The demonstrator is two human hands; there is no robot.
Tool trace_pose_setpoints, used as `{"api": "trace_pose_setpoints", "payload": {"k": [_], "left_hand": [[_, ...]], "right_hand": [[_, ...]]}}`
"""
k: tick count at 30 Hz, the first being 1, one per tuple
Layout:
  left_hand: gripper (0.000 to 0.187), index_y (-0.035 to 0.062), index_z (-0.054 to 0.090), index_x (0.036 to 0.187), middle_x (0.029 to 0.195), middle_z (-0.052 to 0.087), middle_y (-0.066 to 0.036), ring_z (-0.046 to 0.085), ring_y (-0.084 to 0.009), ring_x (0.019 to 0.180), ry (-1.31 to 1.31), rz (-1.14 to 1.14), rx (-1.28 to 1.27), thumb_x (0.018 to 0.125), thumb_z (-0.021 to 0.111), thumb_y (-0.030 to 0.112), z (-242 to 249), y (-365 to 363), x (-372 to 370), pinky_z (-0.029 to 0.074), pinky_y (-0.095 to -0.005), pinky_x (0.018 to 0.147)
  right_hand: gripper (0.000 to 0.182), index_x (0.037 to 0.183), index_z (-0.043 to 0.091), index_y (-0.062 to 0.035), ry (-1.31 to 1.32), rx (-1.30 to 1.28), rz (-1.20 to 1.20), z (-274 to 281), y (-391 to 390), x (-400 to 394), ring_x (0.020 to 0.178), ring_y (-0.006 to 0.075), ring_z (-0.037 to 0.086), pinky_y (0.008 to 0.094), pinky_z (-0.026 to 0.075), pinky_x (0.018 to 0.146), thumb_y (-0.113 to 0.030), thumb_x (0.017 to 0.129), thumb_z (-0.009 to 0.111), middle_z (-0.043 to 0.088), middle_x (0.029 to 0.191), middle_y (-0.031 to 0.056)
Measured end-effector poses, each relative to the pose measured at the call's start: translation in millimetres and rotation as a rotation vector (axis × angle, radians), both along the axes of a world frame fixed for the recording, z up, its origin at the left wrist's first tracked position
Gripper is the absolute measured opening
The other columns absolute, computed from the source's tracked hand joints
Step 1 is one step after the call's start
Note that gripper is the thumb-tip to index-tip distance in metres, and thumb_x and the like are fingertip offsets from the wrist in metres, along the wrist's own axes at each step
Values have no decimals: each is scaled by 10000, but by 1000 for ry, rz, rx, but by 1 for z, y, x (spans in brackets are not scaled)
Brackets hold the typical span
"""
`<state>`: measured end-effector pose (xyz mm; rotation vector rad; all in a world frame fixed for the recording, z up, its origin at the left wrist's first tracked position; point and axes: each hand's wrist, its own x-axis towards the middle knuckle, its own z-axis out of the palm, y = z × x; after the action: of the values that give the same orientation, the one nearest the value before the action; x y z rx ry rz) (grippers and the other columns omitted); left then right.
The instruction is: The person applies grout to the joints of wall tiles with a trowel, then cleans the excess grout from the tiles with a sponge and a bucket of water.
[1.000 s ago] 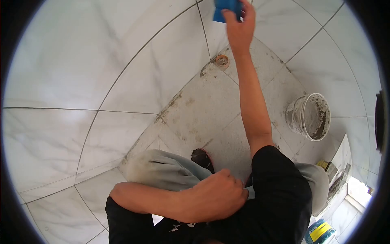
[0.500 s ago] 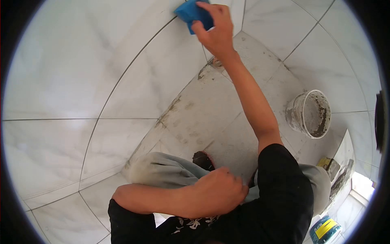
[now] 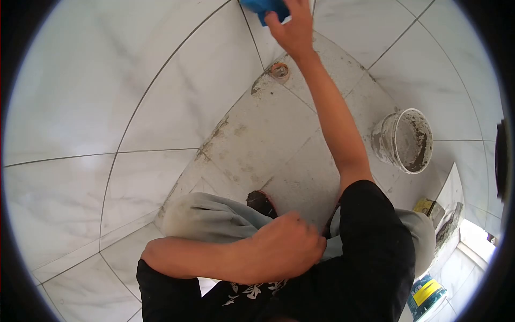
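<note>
At the top edge of the view my right hand (image 3: 294, 31) grips a blue cloth-like piece (image 3: 264, 7) against the tiled wall (image 3: 198, 70), near a vertical joint. Part of this hand and of the blue piece is cut off by the frame. My left hand (image 3: 289, 246) is curled closed over my lap, and its fingertips are hidden, so I cannot make out whether it holds anything. A roll of tape (image 3: 279, 71) lies on the floor where it meets the wall, below my right hand.
A mortar-smeared white bucket (image 3: 412, 140) stands on the dusty floor (image 3: 279, 134) at the right. Behind my right knee are a yellow box-like object (image 3: 424, 206), a smeared trowel-like plate (image 3: 451, 201) and a teal tub with a yellow label (image 3: 427, 294).
My right hand has moved up with the blue piece, now partly out of frame. The tape roll shows more fully. The whole view has shifted slightly; my left hand stays curled.
</note>
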<state>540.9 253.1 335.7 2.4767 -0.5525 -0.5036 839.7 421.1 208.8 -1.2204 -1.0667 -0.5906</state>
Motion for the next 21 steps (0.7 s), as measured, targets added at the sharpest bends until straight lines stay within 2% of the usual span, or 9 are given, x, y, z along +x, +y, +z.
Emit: {"api": "trace_pose_setpoints", "payload": {"k": [3, 7, 8, 11, 13, 14, 17, 19, 21], "left_hand": [[139, 21, 630, 840, 677, 595, -97, 614, -247, 627, -27, 45, -6, 841, 598, 156, 1, 2, 4, 434, -353, 615], [143, 17, 632, 857, 675, 593, -97, 615, -246, 634, -5, 50, 14, 841, 602, 156, 2, 1, 3, 436, -353, 624], [145, 15, 633, 863, 676, 594, -99, 616, -245, 638, 10, 58, 30, 841, 603, 156, 1, 4, 4, 436, -354, 627], [145, 13, 634, 867, 680, 598, -101, 618, -248, 637, 51, 46, -11, 846, 599, 152, 3, 6, -1, 440, -357, 630], [142, 13, 635, 867, 685, 603, -105, 621, -249, 640, 33, 51, -24, 847, 596, 149, 1, 5, 0, 442, -357, 631], [140, 13, 635, 867, 690, 608, -108, 623, -251, 642, 18, 59, -36, 848, 594, 146, 1, 4, 0, 444, -357, 633], [138, 11, 643, 875, 698, 615, -113, 632, -254, 654, -4, 62, -11, 844, 594, 136, 3, 1, -1, 448, -357, 637], [140, 9, 646, 880, 701, 618, -116, 637, -258, 661, -1, 51, -4, 842, 594, 133, 4, 0, -1, 451, -360, 638], [142, 8, 649, 885, 705, 621, -119, 643, -262, 669, -7, 36, 20, 839, 593, 130, 5, 0, 0, 453, -362, 640]], "right_hand": [[361, 1123, 653, -61, 131, -124, 49, -88, 28, -2, 882, 341, 630, 387, 519, 799, -23, 765, 666, 616, 1025, 167], [370, 1150, 655, -29, 286, -616, 15, -231, 0, -14, 841, 297, 628, 392, 521, 790, -31, 780, 629, 632, 957, 158], [370, 1150, 655, -29, 281, -604, 16, -224, 0, -10, 841, 297, 628, 392, 521, 790, -31, 780, 629, 632, 957, 158], [381, 1198, 629, 7, 768, -372, -136, -203, -20, -22, 893, 277, 641, 399, 557, 774, -126, 843, 601, 658, 1005, 161], [411, 1219, 606, 49, 1407, -221, 200, -159, -20, -12, 919, 223, 633, 355, 588, 642, -204, 899, 559, 655, 1027, 150], [427, 1223, 589, 71, 1357, -239, 176, -160, -13, -6, 890, 214, 641, 306, 580, 555, -222, 914, 559, 641, 1017, 153], [444, 1228, 574, 92, 1218, -186, 47, -163, 20, -4, 851, 258, 665, 334, 588, 588, -197, 891, 556, 642, 1043, 211], [458, 1231, 556, 109, 785, -435, -219, -223, 50, 4, 736, 324, 681, 351, 603, 626, -151, 854, 549, 654, 983, 278], [393, 1123, 600, 120, 949, -1034, 69, -201, 42, -31, 668, 382, 672, 402, 580, 660, -131, 828, 530, 659, 903, 318]]}}
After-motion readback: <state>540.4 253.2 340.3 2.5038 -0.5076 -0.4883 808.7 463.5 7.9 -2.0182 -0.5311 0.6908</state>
